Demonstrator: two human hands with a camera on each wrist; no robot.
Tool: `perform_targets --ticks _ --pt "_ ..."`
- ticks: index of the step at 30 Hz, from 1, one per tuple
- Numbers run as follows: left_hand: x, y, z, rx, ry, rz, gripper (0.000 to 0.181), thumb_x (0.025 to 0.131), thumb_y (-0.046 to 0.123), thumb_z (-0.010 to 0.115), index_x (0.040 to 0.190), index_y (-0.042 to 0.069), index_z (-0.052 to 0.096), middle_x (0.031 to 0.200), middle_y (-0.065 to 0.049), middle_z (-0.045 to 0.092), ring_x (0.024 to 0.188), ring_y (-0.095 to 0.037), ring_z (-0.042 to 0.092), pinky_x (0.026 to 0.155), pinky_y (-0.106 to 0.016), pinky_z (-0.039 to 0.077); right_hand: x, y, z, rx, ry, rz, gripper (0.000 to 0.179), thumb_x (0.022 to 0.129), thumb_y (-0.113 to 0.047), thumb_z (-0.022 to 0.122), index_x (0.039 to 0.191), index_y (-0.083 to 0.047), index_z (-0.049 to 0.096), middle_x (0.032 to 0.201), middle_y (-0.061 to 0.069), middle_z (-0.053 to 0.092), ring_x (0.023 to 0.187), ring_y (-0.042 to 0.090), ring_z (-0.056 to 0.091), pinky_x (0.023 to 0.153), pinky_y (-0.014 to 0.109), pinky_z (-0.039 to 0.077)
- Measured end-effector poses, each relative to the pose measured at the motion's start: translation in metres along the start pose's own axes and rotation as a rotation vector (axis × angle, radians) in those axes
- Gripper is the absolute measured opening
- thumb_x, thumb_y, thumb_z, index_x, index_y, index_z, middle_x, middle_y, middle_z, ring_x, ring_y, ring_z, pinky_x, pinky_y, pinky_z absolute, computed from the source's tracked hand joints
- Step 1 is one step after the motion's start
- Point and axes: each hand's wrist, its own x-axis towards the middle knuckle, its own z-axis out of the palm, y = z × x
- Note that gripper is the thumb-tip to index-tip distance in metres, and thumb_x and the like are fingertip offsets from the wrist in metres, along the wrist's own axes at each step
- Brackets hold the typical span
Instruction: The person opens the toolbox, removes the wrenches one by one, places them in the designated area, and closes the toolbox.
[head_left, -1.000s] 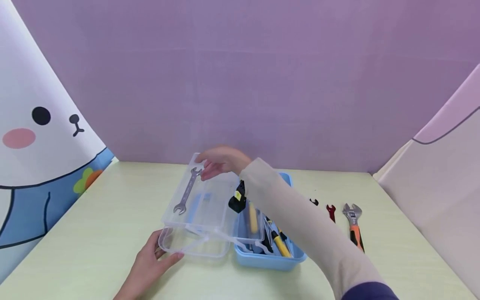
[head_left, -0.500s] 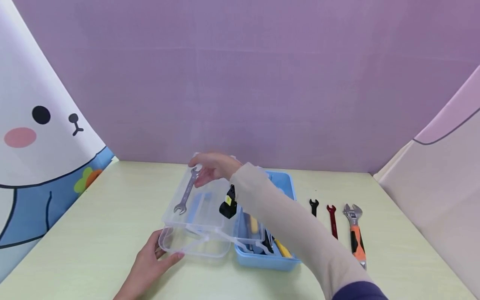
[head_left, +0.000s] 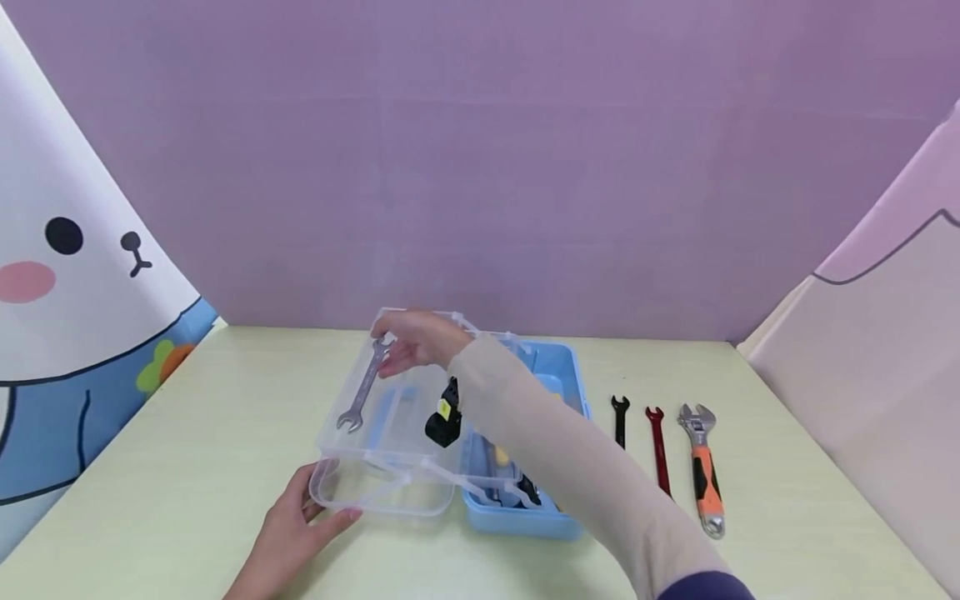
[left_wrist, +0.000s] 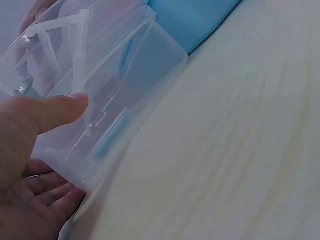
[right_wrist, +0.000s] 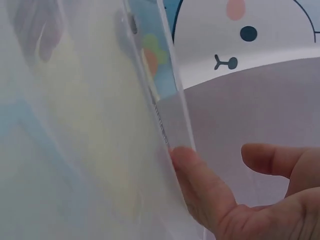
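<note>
A clear plastic tray (head_left: 416, 429) stands raised on white hinge arms, beside and partly over the blue toolbox base (head_left: 525, 523). A silver open-end wrench (head_left: 363, 392) lies along the tray's left side. My right hand (head_left: 420, 337) reaches over the tray's far left corner, fingers by the wrench's far end. In the right wrist view, the fingers of my right hand (right_wrist: 215, 195) touch the clear wall, the thumb standing apart. Below the tray, my left hand (head_left: 288, 533) grips the left end of the clear lid (left_wrist: 165, 55), thumb above and fingers underneath.
To the right lie a black wrench (head_left: 620, 421), a red wrench (head_left: 658, 450) and an orange-handled adjustable wrench (head_left: 702, 479). More tools sit inside the blue base, partly hidden by my sleeve (head_left: 555, 442). A purple backdrop (head_left: 480, 208) rises behind the table.
My right hand has shifted a little left, over the wrench's far end, and the sleeve uncovers more of the black and red wrenches. The left hand keeps its grip. The head view has turned slightly.
</note>
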Motion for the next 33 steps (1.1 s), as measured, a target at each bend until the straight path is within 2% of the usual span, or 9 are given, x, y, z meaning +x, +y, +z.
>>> perform_targets --ticks 7,16,21,25,29,33 --pt "0.001 0.000 -0.005 0.026 0.003 -0.020 0.076 0.081 0.028 0.076 0.137 -0.001 0.033 0.138 -0.033 0.043 0.124 -0.046 0.049 0.091 -0.036 0.055 -0.001 0.001 0.005 0.095 -0.009 -0.007 0.045 0.093 -0.011 0.058 0.135 -0.005 0.044 0.134 0.038 0.042 0.109 0.043 0.061 0.092 0.045 0.055" --pt "-0.002 0.000 -0.004 0.020 0.003 -0.023 0.076 0.082 0.027 0.076 0.137 0.000 0.033 0.138 -0.034 0.043 0.124 -0.046 0.049 0.092 -0.037 0.055 -0.004 0.003 0.006 0.061 -0.008 -0.020 0.020 0.092 -0.008 0.059 0.111 -0.004 0.055 0.125 0.037 0.048 0.102 0.040 0.065 0.089 0.043 0.056" --pt "0.000 0.001 -0.005 0.029 0.000 -0.019 0.077 0.082 0.029 0.076 0.138 0.000 0.032 0.139 -0.033 0.043 0.125 -0.046 0.048 0.092 -0.037 0.055 -0.005 0.001 0.007 0.045 -0.025 -0.017 0.028 0.092 -0.006 0.059 0.118 -0.001 0.054 0.127 0.034 0.048 0.106 0.040 0.063 0.091 0.042 0.056" --pt "0.000 0.001 -0.004 0.036 0.003 -0.020 0.076 0.082 0.029 0.076 0.138 -0.001 0.033 0.138 -0.034 0.043 0.125 -0.046 0.048 0.092 -0.038 0.054 -0.003 0.002 0.011 0.030 -0.035 -0.015 0.029 0.090 -0.004 0.061 0.118 0.003 0.055 0.119 0.033 0.053 0.107 0.042 0.062 0.091 0.043 0.055" --pt "-0.002 0.002 -0.002 0.013 0.004 -0.023 0.075 0.082 0.027 0.076 0.137 0.001 0.034 0.138 -0.032 0.044 0.125 -0.045 0.048 0.094 -0.038 0.053 0.001 0.007 0.016 0.004 -0.040 -0.004 0.016 0.090 -0.004 0.061 0.104 0.004 0.057 0.097 0.028 0.061 0.104 0.040 0.064 0.091 0.043 0.055" --pt "-0.003 0.003 0.000 -0.004 0.000 -0.020 0.076 0.081 0.027 0.077 0.138 0.000 0.034 0.138 -0.030 0.044 0.126 -0.045 0.048 0.094 -0.037 0.054 0.003 0.010 0.019 -0.016 -0.030 -0.005 0.007 0.090 -0.003 0.061 0.094 0.003 0.058 0.080 0.020 0.060 0.099 0.038 0.066 0.091 0.042 0.056"
